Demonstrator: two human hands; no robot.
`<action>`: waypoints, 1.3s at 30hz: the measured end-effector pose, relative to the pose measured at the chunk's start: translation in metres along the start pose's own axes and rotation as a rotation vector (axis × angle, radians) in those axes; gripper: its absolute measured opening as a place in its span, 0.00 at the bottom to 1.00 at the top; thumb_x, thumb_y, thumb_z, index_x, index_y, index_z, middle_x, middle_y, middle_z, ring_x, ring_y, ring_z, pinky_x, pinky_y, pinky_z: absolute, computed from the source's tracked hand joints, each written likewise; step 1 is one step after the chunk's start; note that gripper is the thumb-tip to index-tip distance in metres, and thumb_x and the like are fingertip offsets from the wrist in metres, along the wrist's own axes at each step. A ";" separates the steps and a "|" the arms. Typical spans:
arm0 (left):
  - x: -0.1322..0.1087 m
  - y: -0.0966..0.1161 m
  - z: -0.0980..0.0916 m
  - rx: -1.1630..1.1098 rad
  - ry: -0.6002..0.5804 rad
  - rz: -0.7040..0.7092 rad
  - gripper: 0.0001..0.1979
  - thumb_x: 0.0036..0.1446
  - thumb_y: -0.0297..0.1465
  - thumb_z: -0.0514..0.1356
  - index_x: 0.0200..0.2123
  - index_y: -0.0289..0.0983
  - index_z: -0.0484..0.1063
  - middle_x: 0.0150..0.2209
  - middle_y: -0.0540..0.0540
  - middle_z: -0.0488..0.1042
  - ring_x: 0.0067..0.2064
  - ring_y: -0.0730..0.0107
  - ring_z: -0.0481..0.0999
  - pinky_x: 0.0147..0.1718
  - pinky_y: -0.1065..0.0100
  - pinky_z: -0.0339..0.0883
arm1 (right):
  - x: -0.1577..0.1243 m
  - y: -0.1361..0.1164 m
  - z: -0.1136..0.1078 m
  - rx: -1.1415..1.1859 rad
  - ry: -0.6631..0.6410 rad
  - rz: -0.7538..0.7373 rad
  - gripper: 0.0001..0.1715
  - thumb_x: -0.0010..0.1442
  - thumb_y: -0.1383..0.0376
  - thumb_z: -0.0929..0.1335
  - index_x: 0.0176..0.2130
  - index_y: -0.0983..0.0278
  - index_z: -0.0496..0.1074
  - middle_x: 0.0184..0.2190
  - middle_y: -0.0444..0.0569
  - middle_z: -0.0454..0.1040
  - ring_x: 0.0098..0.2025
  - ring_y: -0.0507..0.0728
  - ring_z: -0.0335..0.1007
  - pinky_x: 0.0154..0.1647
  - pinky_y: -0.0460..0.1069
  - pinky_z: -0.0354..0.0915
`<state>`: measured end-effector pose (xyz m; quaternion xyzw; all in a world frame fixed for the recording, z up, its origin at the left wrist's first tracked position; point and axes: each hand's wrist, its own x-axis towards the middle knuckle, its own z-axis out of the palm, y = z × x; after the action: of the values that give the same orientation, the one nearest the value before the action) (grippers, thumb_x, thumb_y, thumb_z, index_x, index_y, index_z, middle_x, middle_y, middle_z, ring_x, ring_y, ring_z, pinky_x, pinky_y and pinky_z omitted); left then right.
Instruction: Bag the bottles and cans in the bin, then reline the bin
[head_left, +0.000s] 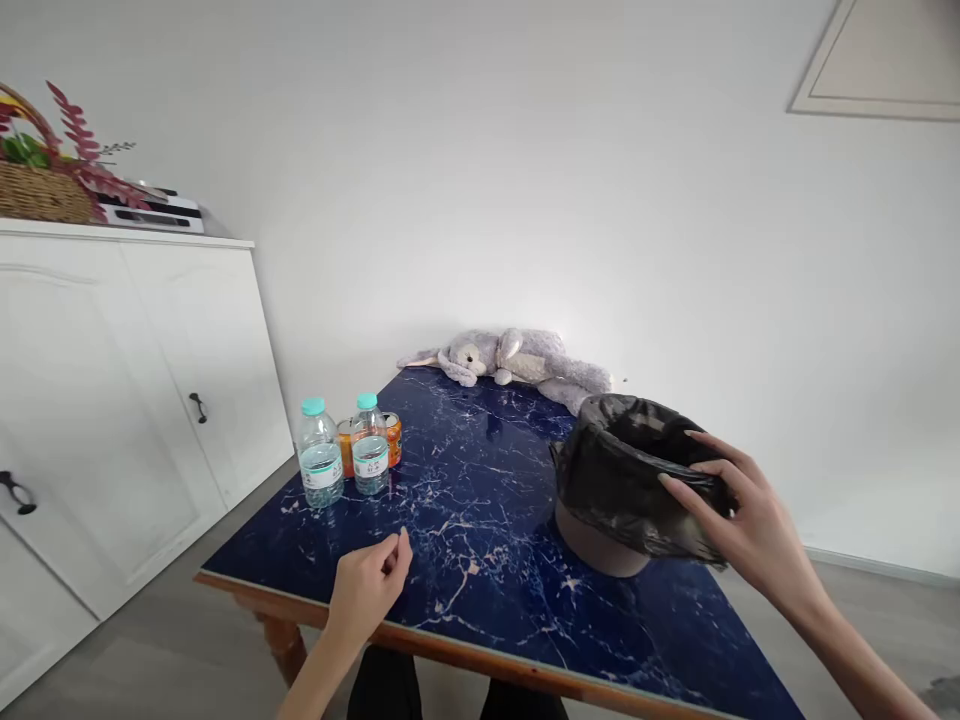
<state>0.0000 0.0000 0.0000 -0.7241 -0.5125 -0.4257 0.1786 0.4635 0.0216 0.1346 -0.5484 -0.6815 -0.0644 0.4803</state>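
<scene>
My right hand [739, 510] grips the near right rim of a trash can [600, 540], thumb outside and fingers over the edge. A black plastic bag [630, 490] lines the can and folds down over its rim. The can leans on the right part of the table, its mouth tilted toward my right hand. My left hand [369, 580] rests at the table's front edge, fingers curled closed with nothing visible in them. Beyond it stand two water bottles [322, 465] with turquoise caps, and orange cans [392, 440] are partly hidden behind them.
A grey plush rabbit [517, 357] lies along the back of the blue marble-patterned table [480, 590], against the wall. To the left is a white cabinet [127, 400] with a wicker flower basket [45, 192] on top.
</scene>
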 end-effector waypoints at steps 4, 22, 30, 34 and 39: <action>0.003 0.003 -0.001 -0.036 -0.028 -0.052 0.25 0.73 0.35 0.55 0.21 0.39 0.61 0.15 0.55 0.61 0.17 0.77 0.62 0.22 0.70 0.55 | 0.007 -0.038 0.023 0.161 -0.071 -0.050 0.23 0.66 0.41 0.70 0.40 0.57 0.74 0.68 0.55 0.68 0.68 0.71 0.67 0.63 0.64 0.68; 0.167 0.009 -0.088 0.311 0.132 0.061 0.13 0.72 0.40 0.57 0.50 0.39 0.76 0.56 0.34 0.79 0.61 0.43 0.73 0.59 0.46 0.62 | -0.148 0.026 0.082 0.397 -0.350 0.781 0.57 0.64 0.29 0.59 0.77 0.56 0.54 0.72 0.56 0.64 0.74 0.74 0.59 0.72 0.69 0.61; 0.223 -0.025 -0.077 0.420 -0.425 -0.045 0.29 0.68 0.49 0.53 0.58 0.34 0.77 0.52 0.30 0.84 0.70 0.31 0.64 0.67 0.33 0.47 | -0.151 0.019 0.086 0.309 -0.395 0.639 0.52 0.67 0.32 0.57 0.76 0.58 0.54 0.76 0.52 0.57 0.76 0.72 0.54 0.74 0.68 0.58; 0.213 -0.021 -0.075 0.323 -0.479 -0.031 0.25 0.68 0.44 0.51 0.56 0.40 0.79 0.58 0.37 0.82 0.55 0.45 0.81 0.54 0.52 0.70 | -0.155 0.023 0.090 0.322 -0.379 0.631 0.49 0.68 0.34 0.58 0.75 0.57 0.56 0.75 0.53 0.60 0.75 0.72 0.56 0.73 0.68 0.59; 0.211 0.011 -0.089 0.181 -0.414 -0.027 0.23 0.68 0.47 0.55 0.54 0.42 0.81 0.52 0.42 0.85 0.47 0.48 0.86 0.40 0.60 0.76 | -0.156 0.024 0.092 0.345 -0.331 0.591 0.46 0.68 0.35 0.60 0.73 0.58 0.61 0.72 0.54 0.65 0.73 0.73 0.61 0.69 0.67 0.65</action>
<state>-0.0048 0.0578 0.2217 -0.7700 -0.5841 -0.2225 0.1281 0.4192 -0.0192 -0.0376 -0.6353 -0.5630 0.2821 0.4470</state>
